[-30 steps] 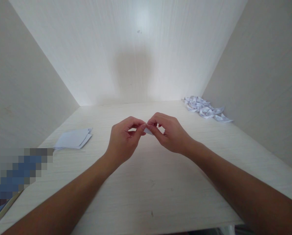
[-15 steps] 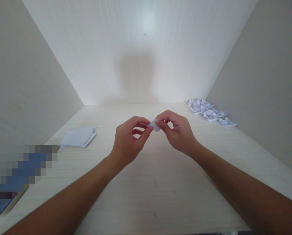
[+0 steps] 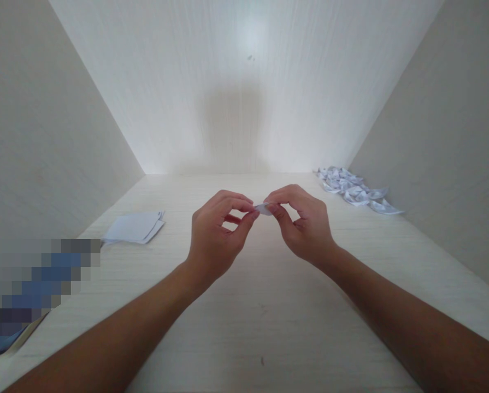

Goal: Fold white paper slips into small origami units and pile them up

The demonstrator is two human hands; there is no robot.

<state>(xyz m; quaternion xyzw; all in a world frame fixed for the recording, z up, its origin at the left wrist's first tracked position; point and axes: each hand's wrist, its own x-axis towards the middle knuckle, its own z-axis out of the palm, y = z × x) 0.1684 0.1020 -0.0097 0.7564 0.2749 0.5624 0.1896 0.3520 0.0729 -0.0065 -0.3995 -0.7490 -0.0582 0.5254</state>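
Note:
A small piece of white paper [image 3: 263, 208] is stretched between my two hands above the middle of the table. My left hand [image 3: 222, 226] pinches its left end between thumb and forefinger. The thumb and fingers of my right hand [image 3: 304, 221] close on the right end. Most of the paper is covered by the fingertips, so its folds are hard to make out.
A short stack of white paper sheets [image 3: 133, 227] lies on the table [image 3: 244, 327] at left. Several folded white paper pieces [image 3: 351, 188] are heaped at the back right. A blurred-out flat object [image 3: 35, 297] sits at the left edge. Pale panels rise on three sides.
The paper between my hands has turned and now shows as a narrower strip. My right hand has shifted slightly right. The whole view has moved a little.

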